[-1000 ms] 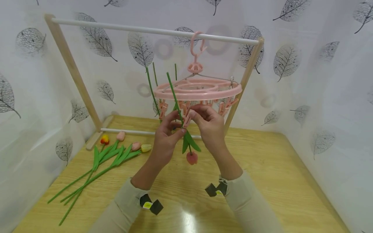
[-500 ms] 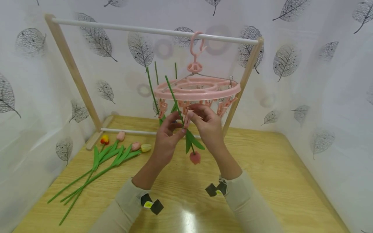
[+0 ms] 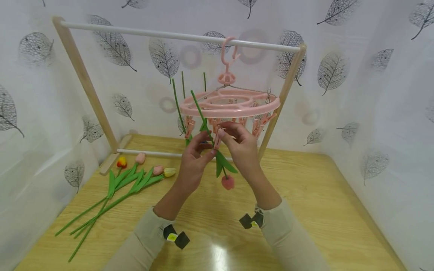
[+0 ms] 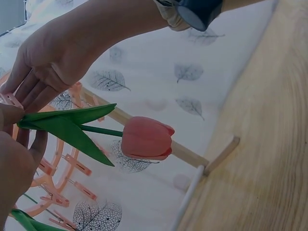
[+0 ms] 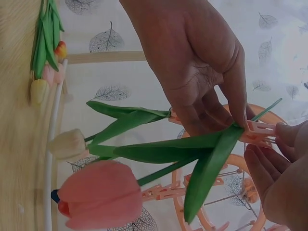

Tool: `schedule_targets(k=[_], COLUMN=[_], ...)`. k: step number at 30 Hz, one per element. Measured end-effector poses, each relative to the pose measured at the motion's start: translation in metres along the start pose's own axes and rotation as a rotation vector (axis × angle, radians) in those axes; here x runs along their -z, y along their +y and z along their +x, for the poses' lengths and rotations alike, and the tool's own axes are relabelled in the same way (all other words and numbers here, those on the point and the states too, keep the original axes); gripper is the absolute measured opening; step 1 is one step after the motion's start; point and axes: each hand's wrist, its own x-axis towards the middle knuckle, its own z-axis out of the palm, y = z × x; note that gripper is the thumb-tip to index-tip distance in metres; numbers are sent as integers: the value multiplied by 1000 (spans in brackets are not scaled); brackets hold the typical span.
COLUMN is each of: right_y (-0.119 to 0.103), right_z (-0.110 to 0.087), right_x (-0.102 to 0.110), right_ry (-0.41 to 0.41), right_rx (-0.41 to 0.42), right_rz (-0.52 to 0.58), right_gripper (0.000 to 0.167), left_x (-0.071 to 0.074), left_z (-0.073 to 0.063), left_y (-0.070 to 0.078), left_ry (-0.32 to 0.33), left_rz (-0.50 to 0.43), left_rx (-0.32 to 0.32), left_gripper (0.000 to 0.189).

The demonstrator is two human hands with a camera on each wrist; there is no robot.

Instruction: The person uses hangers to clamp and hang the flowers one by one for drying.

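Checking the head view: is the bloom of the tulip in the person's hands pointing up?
No, the pink bloom hangs below its leaves, and the stem rises above them.

Tabletop booth (image 3: 332, 192); leaf-print curtains (image 3: 403, 98)

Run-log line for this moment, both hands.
left hand: holds pink tulip by stem; right hand: grips pink clothespin; tulip: bloom down; hanger: hooked on white rail

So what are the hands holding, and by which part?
The left hand pinches a pink tulip by its stem, near the leaves; the right hand grips a pink clothespin by its upper end.
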Motion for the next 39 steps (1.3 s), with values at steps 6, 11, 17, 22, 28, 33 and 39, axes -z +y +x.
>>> schedule_targets(k=[6, 11, 17, 22, 28, 33, 39], right_y=[-1, -7, -20, -28, -27, -22, -20], right_z=[-2, -6, 1, 13, 29, 38, 45], right_x=[7, 23, 52, 75, 98, 111, 114], right_ry=[14, 60, 119, 145, 47, -66, -108], right_rx=[76, 195, 373, 446, 466, 426, 410], right_rz=[-80, -237, -361, -444, -532, -548, -553], right_gripper=[28, 25, 18, 16, 22, 25, 28], left_x=[1, 2, 4, 6, 10, 21, 44], left_z=[0, 0, 0, 2, 4, 4, 0], left_y=[0, -1, -4, -9, -16, -22, -24], left_ry=[13, 23, 27, 24, 36, 35, 50], left_rz=[13, 8, -5, -23, -2, 33, 49], left_rx=[33, 72, 77, 79, 96, 113, 157], left_gripper=[52, 50, 50, 49, 49, 51, 48])
